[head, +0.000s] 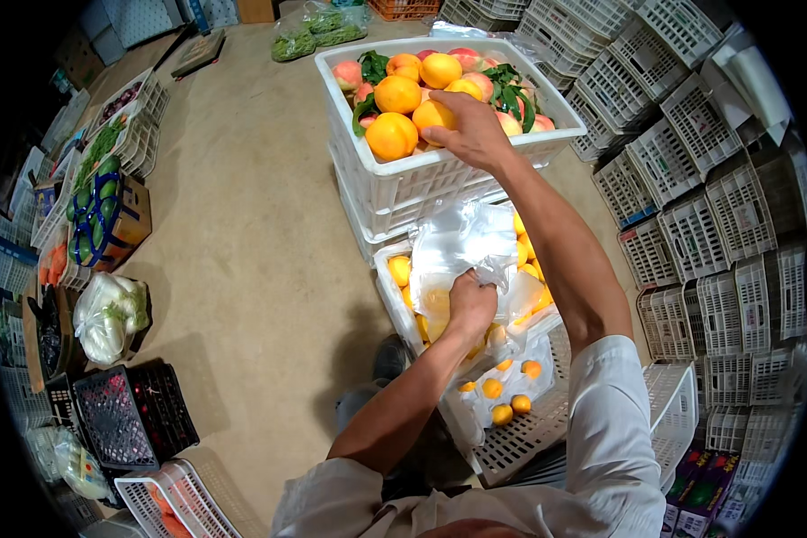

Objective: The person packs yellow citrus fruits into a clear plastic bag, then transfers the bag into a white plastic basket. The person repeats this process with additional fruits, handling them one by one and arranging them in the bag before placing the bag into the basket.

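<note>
My right hand (474,128) reaches over the near edge of a white plastic crate (430,165) and has its fingers around a yellow-orange peach (434,118). More such peaches, pinkish peaches (509,124) and green leaves (374,67) fill the crate. Below it, my left hand (473,302) grips the bunched part of a clear plastic bag (467,235). This bag lies over a lower white crate (391,296) of orange-yellow fruit (399,270). Nearer my body, several small orange fruits (491,388) lie on a pale plastic sheet (541,376) in a white crate with a slotted bottom.
Tall stacks of white crates (693,232) line the right side. At left stand a carton (131,208) with netted green produce, a bag of white vegetables (109,316) and a black crate (114,417). Bags of greens (319,33) lie on the floor beyond.
</note>
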`<move>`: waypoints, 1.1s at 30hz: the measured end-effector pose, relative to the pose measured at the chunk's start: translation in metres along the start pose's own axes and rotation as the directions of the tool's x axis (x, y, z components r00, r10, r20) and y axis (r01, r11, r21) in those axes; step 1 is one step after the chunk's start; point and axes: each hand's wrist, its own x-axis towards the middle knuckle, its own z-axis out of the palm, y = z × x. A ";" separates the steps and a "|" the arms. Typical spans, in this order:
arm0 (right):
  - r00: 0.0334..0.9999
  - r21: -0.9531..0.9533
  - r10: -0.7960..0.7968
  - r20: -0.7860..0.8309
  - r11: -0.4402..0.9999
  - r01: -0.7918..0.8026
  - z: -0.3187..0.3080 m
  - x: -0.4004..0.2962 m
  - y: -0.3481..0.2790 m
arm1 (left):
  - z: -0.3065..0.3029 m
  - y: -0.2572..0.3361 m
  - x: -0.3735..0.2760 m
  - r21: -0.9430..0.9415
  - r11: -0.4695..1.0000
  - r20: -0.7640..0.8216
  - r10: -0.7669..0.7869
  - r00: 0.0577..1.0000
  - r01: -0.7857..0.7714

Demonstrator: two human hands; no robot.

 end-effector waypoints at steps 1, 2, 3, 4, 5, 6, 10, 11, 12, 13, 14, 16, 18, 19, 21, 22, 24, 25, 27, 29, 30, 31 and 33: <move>0.992 0.248 0.111 -0.059 0.964 -0.093 0.002 -0.001 0.003 | -0.001 -0.002 0.003 0.000 1.000 -0.002 0.002 1.000 -0.002; 0.969 0.484 0.231 -0.087 0.860 -0.162 0.002 -0.004 0.006 | -0.002 -0.003 0.005 0.000 1.000 -0.005 0.004 1.000 -0.004; 0.931 0.681 0.354 -0.083 0.703 -0.206 -0.001 -0.010 0.011 | 0.001 -0.009 0.009 0.028 1.000 0.009 0.012 1.000 -0.012; 0.830 0.897 0.557 -0.024 0.378 -0.228 -0.006 -0.013 -0.003 | -0.004 -0.013 0.014 0.059 0.998 -0.004 0.022 1.000 -0.022; 0.829 0.970 0.559 0.005 0.200 -0.140 -0.006 -0.013 -0.001 | -0.009 -0.017 0.019 0.090 0.995 -0.018 0.031 0.999 -0.029; 0.820 0.998 0.571 0.017 0.038 -0.047 -0.021 -0.020 0.012 | -0.003 -0.014 0.020 0.063 0.998 0.015 0.012 1.000 -0.013; 0.726 0.984 0.664 0.180 -0.116 -0.138 -0.052 -0.013 0.038 | 0.000 -0.006 0.018 0.031 0.999 0.063 -0.021 0.998 0.019; 0.678 0.969 0.702 0.217 -0.070 -0.237 -0.058 -0.004 0.046 | 0.001 -0.005 0.017 0.032 0.999 0.062 -0.014 0.998 0.012; 0.668 0.904 0.690 0.277 0.049 -0.425 -0.051 0.008 0.057 | -0.005 -0.008 0.021 0.067 0.998 0.043 -0.012 0.999 0.009; 0.701 0.718 0.682 0.208 0.380 -0.583 -0.057 0.018 0.056 | -0.004 -0.010 0.024 0.093 0.996 0.046 -0.010 0.999 0.005; 0.744 0.408 0.650 0.153 0.644 -0.647 -0.065 0.027 0.056 | -0.002 -0.013 0.027 0.118 0.993 0.049 -0.007 0.999 0.001; 0.789 -0.279 0.571 0.226 0.814 -0.510 -0.069 0.048 0.020 | -0.011 -0.006 0.027 0.123 0.992 0.022 -0.026 0.999 0.023; 0.804 -0.399 0.514 0.297 0.832 -0.385 -0.062 0.058 0.008 | -0.009 -0.002 0.026 0.091 0.995 0.037 -0.045 0.998 0.041; 0.807 -0.452 0.487 0.334 0.834 -0.317 -0.062 0.063 0.007 | -0.008 -0.002 0.026 0.061 0.997 0.047 -0.058 0.997 0.055; 0.772 -0.378 0.465 0.433 0.871 -0.313 -0.064 0.069 0.014 | -0.005 -0.001 0.025 0.026 0.998 0.049 -0.054 0.997 0.052; 0.775 -0.330 0.452 0.441 0.885 -0.328 -0.066 0.069 0.023 | -0.004 0.000 0.023 0.021 0.999 0.043 -0.035 0.998 0.034; 0.801 -0.244 0.425 0.422 0.904 -0.351 -0.063 0.067 0.037 | -0.004 -0.001 0.024 0.029 0.999 0.033 -0.027 0.999 0.026; 0.821 -0.205 0.413 0.394 0.910 -0.359 -0.060 0.066 0.042 | -0.005 -0.004 0.027 0.042 0.998 0.030 -0.037 0.999 0.035; 0.860 -0.058 0.402 0.315 0.912 -0.405 -0.057 0.055 0.056 | -0.005 -0.006 0.029 0.059 0.998 0.031 -0.034 0.999 0.032; 0.884 0.162 0.419 0.206 0.876 -0.453 -0.061 0.035 0.073 | -0.003 -0.004 0.028 0.067 0.998 0.043 -0.008 0.999 0.005; 0.894 0.343 0.406 0.189 0.826 -0.447 -0.066 0.025 0.079 | -0.003 -0.007 0.031 0.085 0.996 0.035 0.010 0.999 -0.013; 0.890 0.549 0.431 0.149 0.712 -0.437 -0.075 0.010 0.075 | -0.004 -0.013 0.035 0.101 0.994 0.023 0.026 0.999 -0.029; 0.853 0.804 0.519 0.059 0.481 -0.349 -0.102 -0.046 0.064 | 0.004 -0.017 0.035 0.074 0.997 0.048 0.022 0.999 -0.025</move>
